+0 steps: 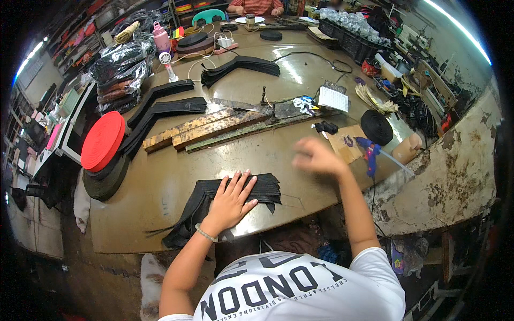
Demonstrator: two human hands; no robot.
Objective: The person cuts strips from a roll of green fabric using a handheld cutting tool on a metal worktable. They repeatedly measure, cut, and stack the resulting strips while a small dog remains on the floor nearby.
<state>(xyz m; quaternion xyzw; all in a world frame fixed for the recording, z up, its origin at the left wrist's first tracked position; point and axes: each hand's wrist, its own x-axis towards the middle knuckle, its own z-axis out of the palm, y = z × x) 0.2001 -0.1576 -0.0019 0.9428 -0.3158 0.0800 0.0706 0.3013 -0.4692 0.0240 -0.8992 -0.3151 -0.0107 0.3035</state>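
Note:
My left hand (230,202) lies flat, fingers spread, on a bent stack of black strips (267,188) near the table's front edge. The stack is layered, and its left end angles down toward me, with thin loose ends. My right hand (319,157) is raised over the table to the right of the stack, smeared by motion; whether its fingers hold anything cannot be made out. Beyond it lie a small black object (325,127) and a piece of brown cardboard (347,145). Beside the cardboard is a blue glue gun (370,152) with a glue stick in it.
Wooden bars (206,130) lie across the middle. More bent black stacks (167,109) rest behind them. A red roll (103,140) sits on a dark roll at left; a black roll (376,127) is at right. A person in red (256,6) sits at the far side.

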